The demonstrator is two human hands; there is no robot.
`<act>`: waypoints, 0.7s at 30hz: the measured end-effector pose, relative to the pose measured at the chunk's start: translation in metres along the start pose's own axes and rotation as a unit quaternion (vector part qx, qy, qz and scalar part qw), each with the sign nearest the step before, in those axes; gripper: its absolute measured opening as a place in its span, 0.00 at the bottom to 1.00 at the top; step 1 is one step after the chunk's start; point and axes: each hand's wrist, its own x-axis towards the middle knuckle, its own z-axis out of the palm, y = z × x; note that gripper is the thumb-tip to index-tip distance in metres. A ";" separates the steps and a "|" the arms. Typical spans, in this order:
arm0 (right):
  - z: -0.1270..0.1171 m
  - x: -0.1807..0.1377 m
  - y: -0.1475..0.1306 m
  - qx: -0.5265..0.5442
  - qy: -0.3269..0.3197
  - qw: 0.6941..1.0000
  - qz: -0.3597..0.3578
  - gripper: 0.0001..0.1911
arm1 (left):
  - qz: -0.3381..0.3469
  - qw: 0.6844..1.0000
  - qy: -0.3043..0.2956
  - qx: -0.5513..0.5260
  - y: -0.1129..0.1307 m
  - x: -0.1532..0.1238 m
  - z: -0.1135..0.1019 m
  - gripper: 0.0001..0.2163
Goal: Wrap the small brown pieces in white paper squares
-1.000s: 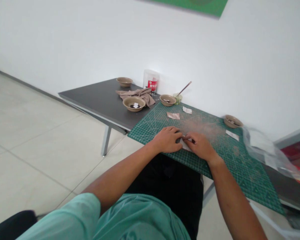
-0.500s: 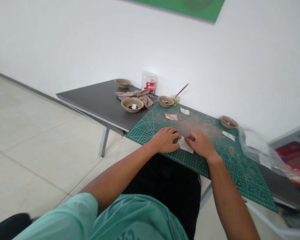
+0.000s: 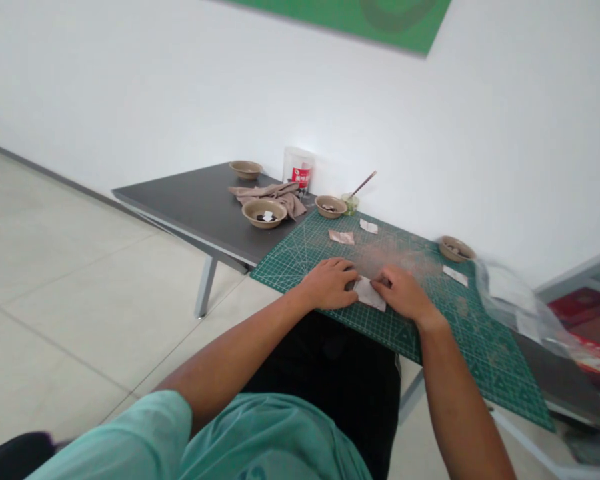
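A small, creased white sheet of paper (image 3: 371, 295) lies flat on the green cutting mat (image 3: 300, 257) near its front edge. My left hand (image 3: 330, 283) is at the sheet's left side, fingers curled, with thumb and fingertips closed at its edge. From the right, my right hand (image 3: 405, 293) reaches over the sheet's upper right part with its fingers pinched together. Whatever may be between those fingertips is too small and hidden to name. Beyond the hands, reddish dust (image 3: 395, 257) covers part of the mat, near a reddish-stained sheet (image 3: 341, 237) and a white sheet (image 3: 369, 226).
Brown bowls with small pieces (image 3: 264, 213) stand left, behind (image 3: 331, 207) and right (image 3: 457, 249). A crumpled cloth (image 3: 275, 195), a clear tub (image 3: 299, 170) and a jar with a stick (image 3: 351, 202) stand near the wall. Plastic wrapping (image 3: 515, 300) lies right.
My right fingertips have shifted slightly on the sheet, and a little more of it shows. My left hand stays at its left side. The whole view has moved a little.
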 end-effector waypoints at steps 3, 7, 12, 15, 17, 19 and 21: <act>-0.009 -0.011 -0.003 0.025 -0.058 0.997 -0.038 0.07 | -0.001 1.000 -0.004 0.002 0.001 0.000 -0.001 0.20; 0.000 -0.007 -0.018 0.044 -0.063 0.995 -0.063 0.06 | 0.000 1.000 -0.003 0.002 0.001 0.000 -0.002 0.20; 0.007 0.005 -0.008 -0.018 0.003 1.000 0.002 0.08 | -0.001 1.000 -0.001 0.003 0.000 0.000 0.000 0.20; -0.005 -0.005 -0.001 -0.018 -0.013 1.000 0.001 0.09 | -0.003 1.000 -0.002 0.002 0.001 0.000 0.000 0.20; -0.009 -0.012 -0.005 0.004 -0.054 0.998 -0.025 0.07 | -0.005 1.000 -0.004 0.002 0.001 0.000 -0.001 0.20; -0.007 -0.013 -0.013 0.035 -0.083 0.995 -0.049 0.06 | -0.005 1.000 -0.004 0.001 0.002 0.000 -0.001 0.20; 0.000 -0.007 -0.020 0.046 -0.071 0.995 -0.047 0.05 | -0.004 1.000 -0.002 0.001 0.002 0.000 -0.001 0.20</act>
